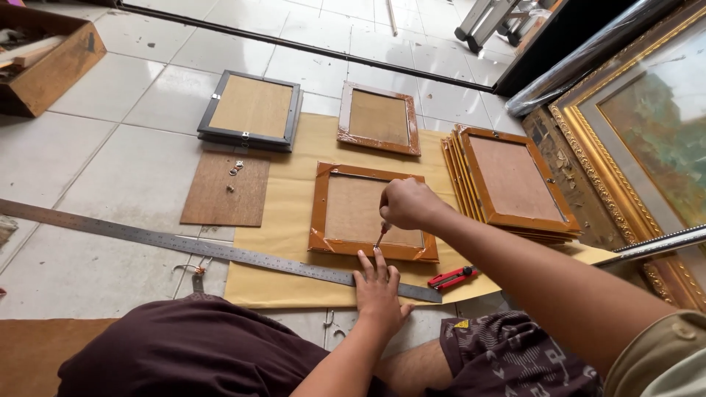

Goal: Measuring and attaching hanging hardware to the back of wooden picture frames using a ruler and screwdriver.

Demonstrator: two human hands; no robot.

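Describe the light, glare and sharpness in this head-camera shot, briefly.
Head view: soft, even daylight with faint shadows; pale glare on the white floor tiles at top and on the glass of the big gilt-framed painting; wide-angle bending curves the long steel ruler; the right hand and the brown-taped square frame are sharp; the maroon cloth nearest the lens looks soft.

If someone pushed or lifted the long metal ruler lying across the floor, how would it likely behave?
The metal ruler looks thin and very long, so it would probably flex and sag if lifted by one end. Lying flat on smooth tile, it would likely slide easily; the left hand resting on it seems to pin it.
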